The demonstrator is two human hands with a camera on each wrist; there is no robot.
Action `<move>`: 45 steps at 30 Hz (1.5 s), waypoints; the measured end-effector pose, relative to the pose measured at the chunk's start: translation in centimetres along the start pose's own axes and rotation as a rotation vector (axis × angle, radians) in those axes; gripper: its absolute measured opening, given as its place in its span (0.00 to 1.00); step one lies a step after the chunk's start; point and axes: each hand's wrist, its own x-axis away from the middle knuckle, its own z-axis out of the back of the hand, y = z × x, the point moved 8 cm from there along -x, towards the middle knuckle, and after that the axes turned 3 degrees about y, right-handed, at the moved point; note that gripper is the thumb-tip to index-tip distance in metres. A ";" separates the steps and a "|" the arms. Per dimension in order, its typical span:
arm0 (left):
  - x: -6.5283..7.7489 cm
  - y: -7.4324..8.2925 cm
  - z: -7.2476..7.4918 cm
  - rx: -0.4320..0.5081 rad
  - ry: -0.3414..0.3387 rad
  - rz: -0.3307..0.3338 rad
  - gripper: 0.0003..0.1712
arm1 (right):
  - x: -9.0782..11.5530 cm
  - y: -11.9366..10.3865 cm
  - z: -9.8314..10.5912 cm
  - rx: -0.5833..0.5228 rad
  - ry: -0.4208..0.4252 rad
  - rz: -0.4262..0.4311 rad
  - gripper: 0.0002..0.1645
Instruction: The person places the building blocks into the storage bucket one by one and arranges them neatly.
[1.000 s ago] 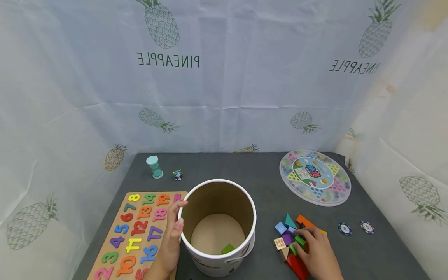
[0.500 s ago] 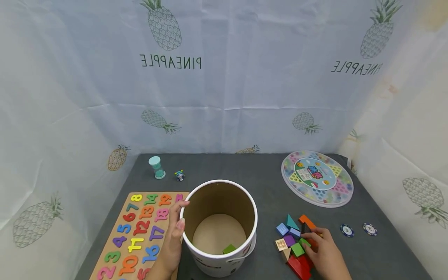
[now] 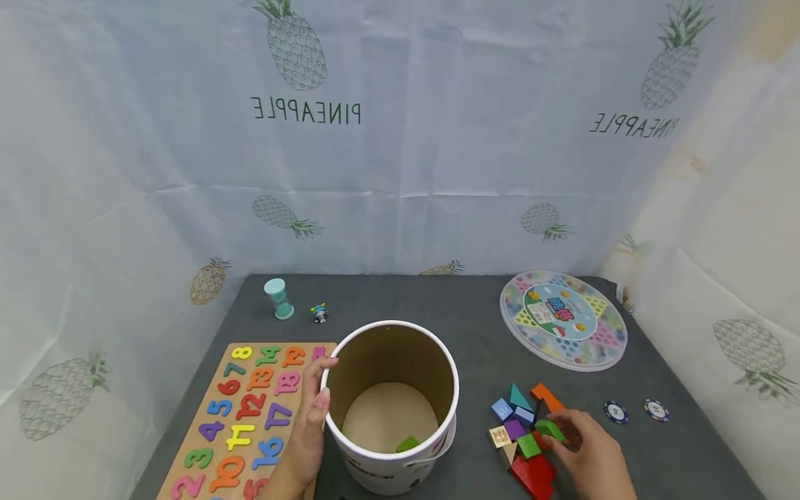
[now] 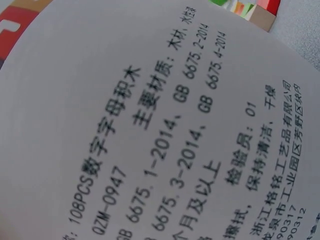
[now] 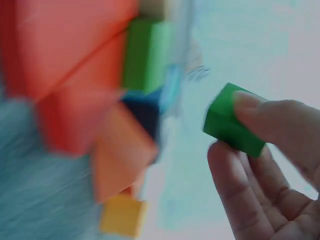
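Observation:
My left hand (image 3: 306, 423) grips the left side of a white bucket (image 3: 353, 444), fingers over its rim and thumb outside. Inside, on the bucket's floor, lies one green block (image 3: 408, 444). My right hand (image 3: 590, 444) pinches another green block (image 3: 550, 430) between thumb and fingers, raised just over the right side of a block pile. That pile holds red blocks (image 3: 531, 476), a green block (image 3: 528, 446), a purple block (image 3: 514, 429), blue blocks (image 3: 502, 409) and an orange block (image 3: 547, 397). In the right wrist view the pinched green block (image 5: 232, 120) shows clearly, the pile blurred.
A wooden number board (image 3: 212, 417) lies left of the bucket. Behind it stand an hourglass (image 3: 279, 300) and a small figurine (image 3: 319, 313). At the back right is a round game board (image 3: 562, 319); two poker chips (image 3: 615, 412) lie at right.
My right hand has picked a green block from the pile and lifted it slightly, shifting a little right. The left hand stays on the bucket.

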 end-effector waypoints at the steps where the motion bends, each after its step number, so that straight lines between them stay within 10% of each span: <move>1: 0.0 0.0 0.1 -0.002 0.003 -0.003 0.26 | 0.0 -0.8 0.5 -0.015 0.033 0.033 0.25; 6: -0.2 -0.1 0.4 -0.017 0.019 0.007 0.25 | 0.2 -5.8 3.2 -0.112 0.210 0.212 0.26; 11: -0.4 -0.5 0.3 -0.006 0.004 0.006 0.26 | 0.0 -10.4 5.4 -0.429 0.292 0.210 0.27; 15: -0.5 -0.5 0.0 0.004 -0.022 -0.024 0.26 | -0.3 -14.9 5.2 -0.720 0.200 0.336 0.27; 21: -0.5 -0.9 -0.3 0.015 -0.026 0.005 0.26 | -0.7 -19.9 1.7 -0.706 0.021 0.554 0.18; 33: 0.4 -0.8 0.3 0.023 0.031 0.063 0.24 | 0.3 -20.7 0.4 -0.876 0.013 0.751 0.17; 39: 0.1 -0.6 0.2 0.041 0.015 0.050 0.25 | 0.7 -18.7 0.7 -0.856 0.033 0.698 0.22; 45: 0.0 -0.5 0.1 0.031 0.001 0.040 0.25 | 1.0 -12.5 1.1 -0.566 0.053 0.511 0.22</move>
